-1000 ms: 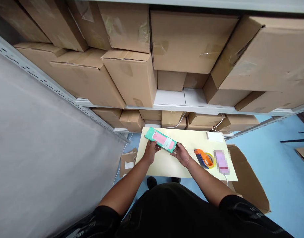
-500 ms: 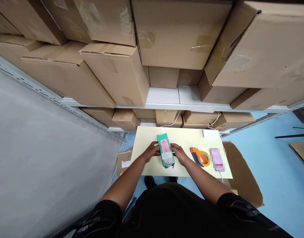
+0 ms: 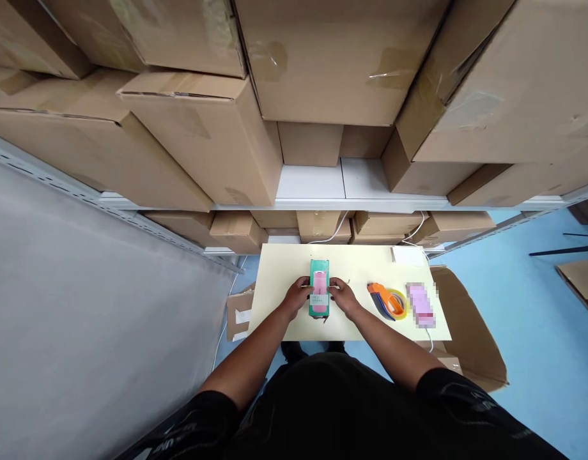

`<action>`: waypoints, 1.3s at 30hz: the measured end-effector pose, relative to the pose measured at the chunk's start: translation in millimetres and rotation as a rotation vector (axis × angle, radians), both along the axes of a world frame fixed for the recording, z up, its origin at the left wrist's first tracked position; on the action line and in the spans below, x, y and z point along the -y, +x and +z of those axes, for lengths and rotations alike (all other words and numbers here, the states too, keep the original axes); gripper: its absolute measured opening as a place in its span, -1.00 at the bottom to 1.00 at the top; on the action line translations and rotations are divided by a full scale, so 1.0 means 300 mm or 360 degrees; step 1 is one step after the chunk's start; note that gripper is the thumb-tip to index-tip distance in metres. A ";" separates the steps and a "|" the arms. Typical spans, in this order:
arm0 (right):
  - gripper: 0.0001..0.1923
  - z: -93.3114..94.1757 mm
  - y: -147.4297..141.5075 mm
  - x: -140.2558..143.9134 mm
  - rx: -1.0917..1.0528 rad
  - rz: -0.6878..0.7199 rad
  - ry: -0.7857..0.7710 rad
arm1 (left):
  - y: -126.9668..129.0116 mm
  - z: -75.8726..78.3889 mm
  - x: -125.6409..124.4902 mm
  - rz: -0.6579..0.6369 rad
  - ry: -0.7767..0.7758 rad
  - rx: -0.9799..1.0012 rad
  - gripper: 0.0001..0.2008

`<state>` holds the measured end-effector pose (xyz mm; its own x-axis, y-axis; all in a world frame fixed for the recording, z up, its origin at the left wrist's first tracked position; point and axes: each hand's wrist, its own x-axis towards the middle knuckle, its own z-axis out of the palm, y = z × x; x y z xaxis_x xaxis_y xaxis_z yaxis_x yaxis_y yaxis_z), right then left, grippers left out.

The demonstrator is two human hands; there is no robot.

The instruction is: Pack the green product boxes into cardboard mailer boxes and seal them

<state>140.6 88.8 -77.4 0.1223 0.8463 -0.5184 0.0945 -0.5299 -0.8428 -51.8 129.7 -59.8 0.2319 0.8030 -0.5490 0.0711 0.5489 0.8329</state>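
Note:
A green product box (image 3: 319,287) with a pink picture on its face is at the middle of the cream tabletop (image 3: 279,262). My left hand (image 3: 298,297) grips its left side, thumb on the edge of the face. On the opposite side, my right hand (image 3: 342,296) grips it in the same way. Some fingers of both hands are hidden behind or under the box. The box's near end looks ragged, with small dark bits there. To the right of my right hand lies an orange and blue tape dispenser (image 3: 387,301) with a yellow roll of tape.
A blurred pink device (image 3: 420,305) with a white cable lies at the table's right. Behind it is a white box (image 3: 408,255). Shelves with cardboard boxes (image 3: 346,64) rise beyond the table. An open carton (image 3: 466,332) stands on the floor at right, a grey wall (image 3: 83,319) at left.
The green box has turned from a slight tilt to straight, its near end swinging left. Both hands have moved with it and still hold its sides. The head view has shifted slightly.

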 end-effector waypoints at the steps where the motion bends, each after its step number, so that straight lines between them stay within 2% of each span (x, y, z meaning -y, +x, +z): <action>1: -0.65 -0.008 0.002 -0.003 0.0063 0.0037 0.0048 | 0.001 0.000 -0.003 -0.0014 0.0027 -0.0031 -0.64; 8: -0.57 -0.044 0.015 -0.018 0.0250 0.0100 0.0173 | 0.017 -0.007 0.003 -0.0017 0.0075 0.0052 -0.58; 16: -0.55 -0.053 0.004 0.016 0.0200 0.0133 0.0550 | 0.031 -0.056 0.020 0.0001 0.0405 0.0105 -0.52; 19: -0.58 -0.051 0.001 0.042 0.0293 0.0183 0.0574 | 0.017 -0.080 0.032 -0.0040 0.0452 0.0068 -0.49; 22: -0.58 -0.040 0.009 0.072 0.0392 0.0237 0.0525 | -0.014 -0.081 0.049 -0.0145 0.0517 -0.0009 -0.44; 25: -0.45 -0.009 0.015 0.093 0.0421 0.0265 0.0535 | -0.042 -0.044 0.063 -0.0270 0.0647 -0.0064 -0.33; 30: -0.20 0.057 0.006 0.093 0.0451 0.0306 0.0637 | -0.056 0.060 0.057 -0.0355 0.0936 -0.0186 -0.26; 34: -0.12 0.081 -0.003 0.080 0.0552 0.0352 0.0717 | -0.066 0.129 0.025 -0.0465 0.1107 -0.0311 -0.41; 37: -0.06 0.087 0.000 0.065 0.0585 0.0402 0.0696 | -0.070 0.150 -0.004 -0.0564 0.1120 -0.0427 -0.55; 39: -0.04 0.090 0.011 0.048 0.0589 0.0414 0.0640 | -0.063 0.152 -0.021 -0.0591 0.1086 -0.0484 -0.55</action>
<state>143.9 74.2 -50.5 -0.0035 0.9934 -0.1142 0.5035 -0.0969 -0.8585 -70.6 135.9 -14.2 0.4677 0.8824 -0.0509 0.4233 -0.1730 0.8893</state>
